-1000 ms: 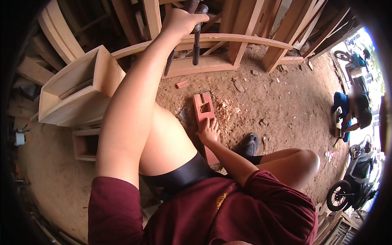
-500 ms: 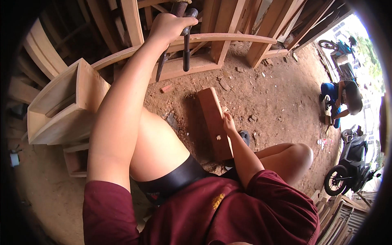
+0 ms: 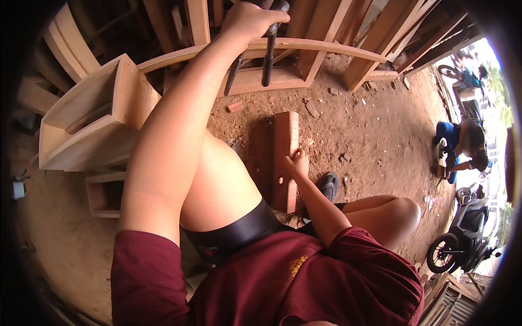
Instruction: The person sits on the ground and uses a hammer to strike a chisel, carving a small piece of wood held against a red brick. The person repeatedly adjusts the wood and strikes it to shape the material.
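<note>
Change: since half a second ago, wooden block looks more upright, long axis now near vertical in frame; right hand higher on block's right edge; left hand unchanged on clamp.
Surface: bare reddish dirt floor, littered with wood chips and offcuts.
Room: open-sided wood workshop; planks and timber leaning along the top; daylight and street at right.
Frame piece: long curved wooden rail arcing across top, over a flat board behind it.
Box: open pale wooden box frame at left, tilted, smaller frame below it.
Motorbike: parked scooter lower right, well apart from work.
Other person: crouched figure in blue at right edge, own hands low, not near block.
Block: rectangular reddish-brown timber piece on dirt between knees; long axis runs away from the body, far end pointing toward curved rail, near end by shorts hem.
Sandal: dark sandal just right of block.
Clamp: dark metal bar clamp hanging over curved rail, bar pointing down.
Left hand: fingers wrapped tight around clamp top.
Right hand: fingers curled together, gripping block's right edge about mid-length.
</note>
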